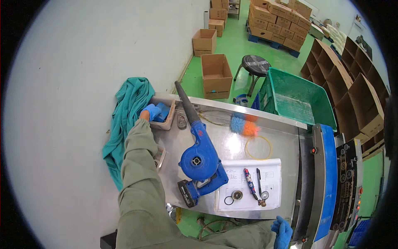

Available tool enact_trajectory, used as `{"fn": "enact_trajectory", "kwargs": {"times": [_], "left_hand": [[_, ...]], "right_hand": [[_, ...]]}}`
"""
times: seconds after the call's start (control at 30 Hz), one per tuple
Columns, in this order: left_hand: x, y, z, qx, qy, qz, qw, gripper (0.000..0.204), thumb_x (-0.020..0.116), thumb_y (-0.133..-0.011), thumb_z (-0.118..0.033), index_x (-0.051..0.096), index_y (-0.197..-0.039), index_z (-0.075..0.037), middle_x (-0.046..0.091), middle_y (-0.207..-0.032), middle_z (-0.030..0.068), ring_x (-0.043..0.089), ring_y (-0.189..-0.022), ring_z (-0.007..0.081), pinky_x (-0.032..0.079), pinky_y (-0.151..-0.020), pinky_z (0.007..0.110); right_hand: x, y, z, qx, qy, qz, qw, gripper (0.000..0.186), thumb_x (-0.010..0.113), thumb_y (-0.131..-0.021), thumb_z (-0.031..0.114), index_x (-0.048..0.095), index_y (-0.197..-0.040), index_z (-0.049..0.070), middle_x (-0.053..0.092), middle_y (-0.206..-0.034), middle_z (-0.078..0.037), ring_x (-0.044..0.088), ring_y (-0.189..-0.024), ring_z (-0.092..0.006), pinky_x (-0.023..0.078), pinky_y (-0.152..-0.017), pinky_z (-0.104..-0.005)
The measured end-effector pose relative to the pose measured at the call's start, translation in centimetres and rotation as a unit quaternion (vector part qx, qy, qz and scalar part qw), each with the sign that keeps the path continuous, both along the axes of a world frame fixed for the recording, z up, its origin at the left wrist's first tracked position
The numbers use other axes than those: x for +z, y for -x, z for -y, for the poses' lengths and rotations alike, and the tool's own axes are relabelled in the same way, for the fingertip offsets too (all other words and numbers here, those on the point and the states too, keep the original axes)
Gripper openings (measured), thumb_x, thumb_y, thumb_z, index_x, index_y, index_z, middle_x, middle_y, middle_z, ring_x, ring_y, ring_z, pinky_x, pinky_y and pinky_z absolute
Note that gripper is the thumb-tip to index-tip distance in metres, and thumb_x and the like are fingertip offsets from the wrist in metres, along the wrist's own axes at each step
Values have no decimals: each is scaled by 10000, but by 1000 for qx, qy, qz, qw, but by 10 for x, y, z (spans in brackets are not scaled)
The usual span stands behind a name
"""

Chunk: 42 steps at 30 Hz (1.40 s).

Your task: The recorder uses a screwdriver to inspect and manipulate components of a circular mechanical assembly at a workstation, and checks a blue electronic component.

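Note:
My left hand (151,111), in a blue glove, reaches into a small plastic bin (169,120) at the table's far left corner. It touches a blue item (164,111) inside; its fingertips blend with that item, so their grip is hidden. A blue cordless blower (201,159) lies beside my left arm, its black nozzle (187,101) pointing away. My right hand (282,232), also blue-gloved, hangs by the table's near edge with fingers loosely bent and apart, holding nothing. Nearest to it are paper sheets (271,178) bearing a patterned-handled tool (250,182), a black pen (259,182) and small rings (236,195).
Teal cloth (128,116) drapes over the left corner. A duster (244,123) and a yellow loop (268,155) lie on the metal table (199,209). Right stands a blue-covered machine (324,178). Beyond are a green crate (298,108), a stool (256,64) and open cartons (216,79).

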<state>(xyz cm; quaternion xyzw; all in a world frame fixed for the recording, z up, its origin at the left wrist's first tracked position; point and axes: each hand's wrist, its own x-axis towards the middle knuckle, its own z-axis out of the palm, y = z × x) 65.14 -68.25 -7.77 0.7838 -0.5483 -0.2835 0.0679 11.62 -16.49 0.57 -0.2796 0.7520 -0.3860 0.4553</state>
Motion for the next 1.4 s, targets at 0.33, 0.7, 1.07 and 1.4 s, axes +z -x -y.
{"fn": "enact_trajectory", "kwargs": {"times": [0.33, 0.7, 1.07, 1.4], "left_hand": [[0, -7, -13, -155, -2, 222, 963, 605, 411, -909, -520, 673, -1024, 13, 614, -1067, 287, 591, -988, 447, 465, -876, 487], [23, -57, -33, -28, 173, 283, 943, 280, 683, -787, -237, 694, -942, -5, 644, -1018, 262, 625, -951, 419, 512, -832, 466], [-38, -74, 15, 16, 93, 404, 910, 205, 564, -885, -208, 744, -944, -129, 687, -1029, 157, 666, -938, 359, 532, -783, 455], [-17, -103, -14, -92, 147, 366, 914, 318, 546, -855, -295, 658, -1067, -86, 654, -963, 249, 628, -881, 441, 493, -770, 533]], "right_hand": [[-18, 0, -25, -57, -29, 4, 998, 430, 471, -1002, 295, 557, -1264, -36, 633, -1157, -146, 632, -968, -189, 509, -862, -310], [-5, 6, -24, -52, -16, -47, 997, 403, 498, -991, 277, 602, -1201, -51, 675, -1035, -143, 641, -898, -175, 516, -807, -297], [-26, 2, -47, -108, 15, -70, 992, 378, 515, -976, 282, 624, -1160, -29, 660, -927, -83, 625, -763, -139, 522, -684, -267], [-27, 10, -57, -137, 30, -15, 990, 342, 522, -963, 208, 610, -1186, -37, 663, -947, -90, 625, -819, -148, 509, -735, -277]]}}
